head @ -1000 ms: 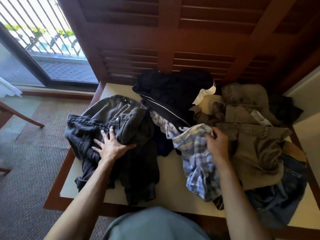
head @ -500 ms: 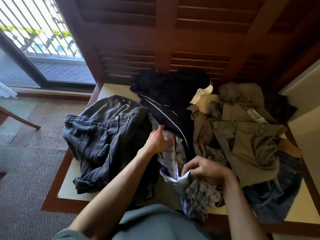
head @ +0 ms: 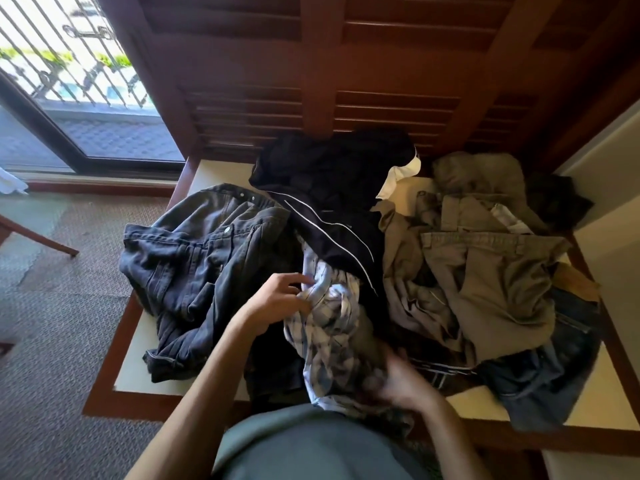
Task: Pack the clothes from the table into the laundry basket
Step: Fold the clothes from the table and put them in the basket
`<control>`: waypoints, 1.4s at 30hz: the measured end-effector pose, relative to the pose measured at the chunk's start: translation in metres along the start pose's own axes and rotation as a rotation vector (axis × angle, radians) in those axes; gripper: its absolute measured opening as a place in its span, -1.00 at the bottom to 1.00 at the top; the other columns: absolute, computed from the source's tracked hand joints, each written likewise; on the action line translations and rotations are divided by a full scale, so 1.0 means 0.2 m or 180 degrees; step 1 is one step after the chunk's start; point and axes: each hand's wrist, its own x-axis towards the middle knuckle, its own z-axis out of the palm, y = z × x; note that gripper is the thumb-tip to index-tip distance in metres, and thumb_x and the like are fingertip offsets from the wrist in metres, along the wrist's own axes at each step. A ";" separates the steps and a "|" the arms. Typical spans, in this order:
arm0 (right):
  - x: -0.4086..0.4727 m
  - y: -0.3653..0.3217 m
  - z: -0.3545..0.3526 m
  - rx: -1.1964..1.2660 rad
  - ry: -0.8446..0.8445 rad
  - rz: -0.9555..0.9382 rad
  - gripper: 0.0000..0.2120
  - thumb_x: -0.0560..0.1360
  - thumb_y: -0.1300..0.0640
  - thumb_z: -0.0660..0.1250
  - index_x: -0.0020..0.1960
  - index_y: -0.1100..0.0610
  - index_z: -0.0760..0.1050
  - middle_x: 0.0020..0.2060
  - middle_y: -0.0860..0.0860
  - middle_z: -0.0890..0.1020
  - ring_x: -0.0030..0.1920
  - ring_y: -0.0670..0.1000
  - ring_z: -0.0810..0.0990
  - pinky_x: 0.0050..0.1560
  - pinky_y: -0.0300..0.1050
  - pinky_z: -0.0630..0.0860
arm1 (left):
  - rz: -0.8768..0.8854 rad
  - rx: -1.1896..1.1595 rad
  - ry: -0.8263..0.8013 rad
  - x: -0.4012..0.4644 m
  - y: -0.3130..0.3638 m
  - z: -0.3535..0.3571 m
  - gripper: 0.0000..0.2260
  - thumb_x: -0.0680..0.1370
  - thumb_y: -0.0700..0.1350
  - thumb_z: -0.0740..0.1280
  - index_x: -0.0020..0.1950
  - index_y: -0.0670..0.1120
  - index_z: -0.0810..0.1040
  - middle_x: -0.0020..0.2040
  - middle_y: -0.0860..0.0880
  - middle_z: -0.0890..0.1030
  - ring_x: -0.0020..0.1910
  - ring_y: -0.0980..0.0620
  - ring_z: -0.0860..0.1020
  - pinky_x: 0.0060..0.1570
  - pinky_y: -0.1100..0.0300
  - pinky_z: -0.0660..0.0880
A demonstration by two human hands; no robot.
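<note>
A blue-and-white plaid shirt lies bunched at the table's front middle. My left hand pinches its upper edge. My right hand, blurred, grips the shirt's lower part near the front edge. Dark grey jeans spread on the left. A black garment with white piping sits at the back. Khaki trousers cover the right side, with blue jeans under them. No laundry basket is in view.
The table has a cream top and a red-brown wooden rim. A louvred wooden panel rises behind it. A glass door and a chair leg are on the left over woven carpet.
My left hand left the dark jeans and moved right onto the plaid shirt. My right hand pulled the shirt toward the front edge, bunching it.
</note>
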 end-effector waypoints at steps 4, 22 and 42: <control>0.02 -0.04 0.09 0.0787 0.0399 -0.0175 -0.36 0.43 -0.26 0.40 0.39 0.07 0.47 0.35 0.11 0.53 0.39 0.15 0.45 0.48 -0.11 0.29 | 0.0059 0.0625 -0.0525 -0.05 0.04 0.02 -0.67 0.26 -0.12 0.36 -0.04 -0.09 0.76 -0.27 -0.07 0.66 -0.25 0.14 0.52 -0.16 0.21 0.45; 0.34 -0.33 0.13 -0.0087 0.0944 -0.1170 -0.37 0.44 0.28 0.39 0.49 0.07 0.39 0.59 0.11 0.17 0.55 0.05 0.24 0.40 -0.23 0.31 | 0.0591 0.2464 0.0327 0.15 -0.08 0.17 -0.16 0.49 0.13 0.37 0.65 -0.01 0.02 0.40 -0.26 0.48 0.39 -0.25 0.44 0.31 -0.06 0.39; 0.09 -0.10 0.30 0.0106 0.1285 -0.0902 -0.05 0.44 -0.12 0.41 0.61 -0.22 -0.13 0.61 -0.01 -0.29 0.59 0.08 -0.35 0.52 0.07 0.12 | 0.0435 0.0913 -0.0808 -0.02 -0.19 0.33 -0.69 0.44 0.17 0.25 0.04 0.04 0.58 0.00 0.09 0.64 0.00 0.14 0.57 0.15 0.07 0.51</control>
